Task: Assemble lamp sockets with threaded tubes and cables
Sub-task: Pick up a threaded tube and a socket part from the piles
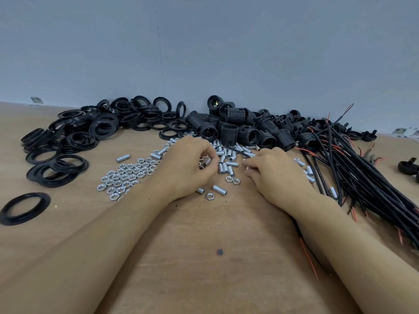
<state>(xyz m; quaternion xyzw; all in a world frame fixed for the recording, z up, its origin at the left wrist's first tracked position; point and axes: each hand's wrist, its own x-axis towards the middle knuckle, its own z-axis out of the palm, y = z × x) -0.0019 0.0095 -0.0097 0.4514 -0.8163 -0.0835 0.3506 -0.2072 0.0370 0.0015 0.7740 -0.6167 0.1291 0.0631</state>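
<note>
My left hand (188, 162) rests on the table with its fingers curled, pinching a small metal piece that looks like a threaded tube among the loose silver threaded tubes (226, 160). My right hand (272, 171) lies beside it with its fingers curled over a black cable (241, 152). That cable passes under the hand, and its red wire end (309, 257) trails out beside my forearm. Black lamp sockets (249, 129) are heaped just behind both hands. What sits at my right fingertips is too small to make out.
Silver hex nuts (127, 175) are spread left of my left hand. Black rings (90, 128) are piled at the back left, one lone ring (23, 208) near the left edge. A thick bundle of black cables (362, 173) runs along the right. A grey wall (204, 53) closes the table's far edge.
</note>
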